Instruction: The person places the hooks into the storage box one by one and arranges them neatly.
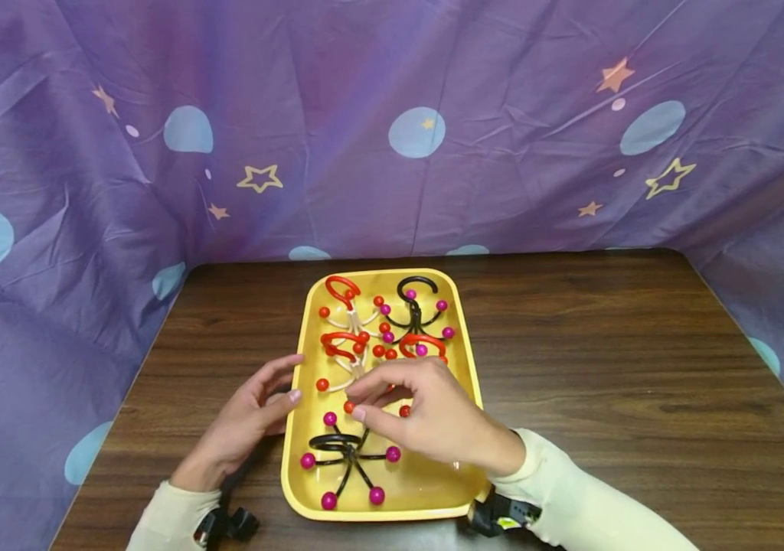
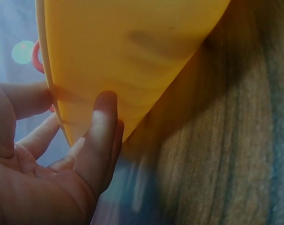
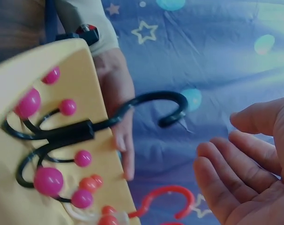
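A yellow tray (image 1: 433, 484) holds several hooks whose curved prongs end in balls. My left hand (image 1: 247, 417) is at its left side, fingertips touching the rim and other fingers along the outer wall (image 2: 123, 47). Over the tray's middle hovers my right hand (image 1: 426, 405), its fingers loosely bent with nothing between them in the right wrist view. A black hook (image 1: 351, 453) with magenta balls stands on its prongs at the near end, just left of that hand. Red-and-white hooks with red balls, including one red hook (image 1: 426, 339), lie beyond and partly behind the hand.
At the far end are another black hook (image 1: 416, 312) with magenta balls and a red hook (image 1: 342, 291). The tray rests on a dark wooden table (image 1: 585, 367). A purple cloth (image 1: 537, 176) with stars and blue spots hangs behind.
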`<state>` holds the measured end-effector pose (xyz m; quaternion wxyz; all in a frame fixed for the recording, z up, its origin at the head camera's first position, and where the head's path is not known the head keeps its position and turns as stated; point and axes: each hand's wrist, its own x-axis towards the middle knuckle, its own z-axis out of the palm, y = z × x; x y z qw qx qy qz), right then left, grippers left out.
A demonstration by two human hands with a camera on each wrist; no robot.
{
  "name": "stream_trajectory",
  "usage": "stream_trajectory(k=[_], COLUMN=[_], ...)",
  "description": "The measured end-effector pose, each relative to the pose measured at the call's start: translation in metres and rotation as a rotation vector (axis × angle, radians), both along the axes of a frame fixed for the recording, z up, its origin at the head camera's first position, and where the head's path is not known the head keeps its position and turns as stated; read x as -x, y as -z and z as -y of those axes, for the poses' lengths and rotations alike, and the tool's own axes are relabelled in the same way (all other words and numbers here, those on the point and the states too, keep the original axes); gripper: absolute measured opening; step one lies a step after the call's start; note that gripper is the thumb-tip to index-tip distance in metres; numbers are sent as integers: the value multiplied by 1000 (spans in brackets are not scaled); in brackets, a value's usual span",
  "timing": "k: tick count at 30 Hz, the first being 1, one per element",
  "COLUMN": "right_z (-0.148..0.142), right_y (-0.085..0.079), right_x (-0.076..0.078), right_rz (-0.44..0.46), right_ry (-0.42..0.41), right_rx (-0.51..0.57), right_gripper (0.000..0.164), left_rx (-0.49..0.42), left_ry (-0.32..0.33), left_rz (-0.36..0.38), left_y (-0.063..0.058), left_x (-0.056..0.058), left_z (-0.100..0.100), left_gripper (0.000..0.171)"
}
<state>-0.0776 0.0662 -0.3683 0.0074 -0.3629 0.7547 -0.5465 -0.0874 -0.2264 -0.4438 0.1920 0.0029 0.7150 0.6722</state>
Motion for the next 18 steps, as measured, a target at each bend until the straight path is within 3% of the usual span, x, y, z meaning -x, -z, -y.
stream_trajectory(k=[4, 9, 12, 15, 18], right_z=[-15, -43, -65, -90, -118], right_y=[-2, 1, 1, 0, 0], right_x=[6, 19, 25, 32, 39], right_rz=[-127, -328, -398, -509, -598], right_ry=[47, 179, 265, 367, 474], right_rx=[12, -26, -75, -183, -334], right_gripper=[16, 20, 20, 21, 37], left_rx=[5, 15, 46, 142, 314], left_ry=[-5, -13, -28, -40, -69], left_rz=[-7, -8, -19, -97, -268], left_y=[1, 0, -3, -8, -16], left_x=[2, 3, 2, 1, -1], left_z=[-2, -4, -5, -5, -5], left_gripper=[60, 60, 58, 55, 55])
